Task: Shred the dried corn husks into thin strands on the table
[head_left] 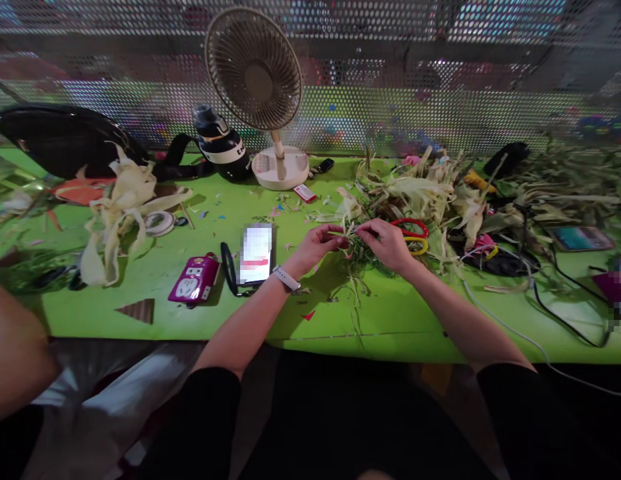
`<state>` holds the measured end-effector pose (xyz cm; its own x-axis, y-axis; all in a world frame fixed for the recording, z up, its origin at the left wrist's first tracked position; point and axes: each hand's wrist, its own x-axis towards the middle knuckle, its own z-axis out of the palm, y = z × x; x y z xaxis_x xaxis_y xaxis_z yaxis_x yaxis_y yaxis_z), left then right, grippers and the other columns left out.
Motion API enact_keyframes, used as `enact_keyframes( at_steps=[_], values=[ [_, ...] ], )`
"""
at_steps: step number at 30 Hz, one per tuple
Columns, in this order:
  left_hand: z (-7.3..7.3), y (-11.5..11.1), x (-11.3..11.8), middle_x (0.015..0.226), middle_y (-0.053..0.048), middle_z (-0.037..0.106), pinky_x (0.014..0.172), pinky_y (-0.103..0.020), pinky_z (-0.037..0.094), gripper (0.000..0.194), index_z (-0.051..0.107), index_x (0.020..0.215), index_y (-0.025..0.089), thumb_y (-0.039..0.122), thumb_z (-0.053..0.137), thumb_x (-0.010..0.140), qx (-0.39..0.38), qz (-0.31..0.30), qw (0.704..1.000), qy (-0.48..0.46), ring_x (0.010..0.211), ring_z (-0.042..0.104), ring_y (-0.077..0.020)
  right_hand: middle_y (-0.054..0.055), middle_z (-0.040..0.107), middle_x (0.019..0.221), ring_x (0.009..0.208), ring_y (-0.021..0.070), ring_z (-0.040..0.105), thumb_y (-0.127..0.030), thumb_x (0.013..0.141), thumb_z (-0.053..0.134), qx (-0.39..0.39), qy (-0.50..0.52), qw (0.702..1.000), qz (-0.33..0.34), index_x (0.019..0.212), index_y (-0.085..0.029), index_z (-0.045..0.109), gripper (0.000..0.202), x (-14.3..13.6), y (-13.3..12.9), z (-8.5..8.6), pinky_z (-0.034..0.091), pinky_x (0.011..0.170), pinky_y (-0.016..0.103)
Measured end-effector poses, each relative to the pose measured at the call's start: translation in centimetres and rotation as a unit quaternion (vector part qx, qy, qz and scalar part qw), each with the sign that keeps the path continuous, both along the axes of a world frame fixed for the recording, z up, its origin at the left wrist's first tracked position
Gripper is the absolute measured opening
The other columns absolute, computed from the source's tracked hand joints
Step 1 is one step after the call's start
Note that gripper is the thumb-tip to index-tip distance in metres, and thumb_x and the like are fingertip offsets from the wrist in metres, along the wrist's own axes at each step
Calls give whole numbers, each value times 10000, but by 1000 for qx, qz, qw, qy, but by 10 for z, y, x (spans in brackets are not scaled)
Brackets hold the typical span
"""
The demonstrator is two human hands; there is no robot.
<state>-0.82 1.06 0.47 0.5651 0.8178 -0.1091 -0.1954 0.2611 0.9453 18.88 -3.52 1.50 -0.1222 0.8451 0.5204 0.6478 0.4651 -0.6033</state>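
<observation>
Thin pale-green husk strands (pixel 351 230) bunch between my two hands, with loose ends trailing down over the green table (pixel 285 313). My left hand (pixel 320 248), a pale watch band at its wrist, is closed in a pinch on the strands from the left. From the right, my right hand (pixel 385 241) is also closed, its thumb and fingertips pinching the strands. Red scissor handles (pixel 411 227) and yellow scissor handles (pixel 419 245) lie just beside my right hand. Dried corn husks (pixel 420 193) are heaped behind it. The fingertips partly hide the strands.
Left of my hands lie a lit phone (pixel 256 257) and a purple power socket (pixel 194 280). A fan (pixel 257 77) and black bottle (pixel 223 150) stand behind. More husks (pixel 125 190) lie left. A white cable (pixel 500 327) crosses the right. Another person's arm (pixel 17 347) shows at left.
</observation>
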Motion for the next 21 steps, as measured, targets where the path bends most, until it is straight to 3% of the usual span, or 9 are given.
enact_keyframes(
  at_steps=[4, 12, 16, 21],
  values=[
    [2, 0, -2, 775, -47, 746, 770, -315, 532, 441, 669, 912, 135, 361, 868, 589, -4, 5, 1000, 13, 718, 699, -143, 54, 687, 808, 752, 169, 628, -317, 953, 521, 51, -69, 996, -7, 911, -192, 688, 213, -2, -3, -2, 485, 686, 288],
    [1, 1, -4, 808, -50, 746, 732, -295, 508, 389, 742, 890, 159, 353, 865, 576, -1, 14, 999, 48, 744, 678, -142, 57, 717, 875, 823, 173, 657, -263, 946, 532, 67, -48, 996, 21, 976, -203, 696, 177, -2, -3, 0, 528, 751, 318],
    [4, -1, -4, 813, -26, 727, 739, -285, 503, 333, 739, 877, 169, 317, 848, 599, -2, 26, 999, 42, 738, 644, -118, 53, 719, 869, 787, 170, 661, -297, 888, 623, 2, 36, 999, 28, 975, -194, 700, 154, -5, -3, 0, 540, 725, 324],
    [5, -3, 0, 820, 1, 690, 773, -280, 496, 281, 716, 893, 172, 252, 814, 642, -11, 29, 999, 7, 741, 603, -96, 37, 711, 833, 750, 158, 661, -348, 830, 684, -97, 169, 979, 63, 941, -187, 699, 196, -7, 1, -6, 554, 706, 319]
  ],
)
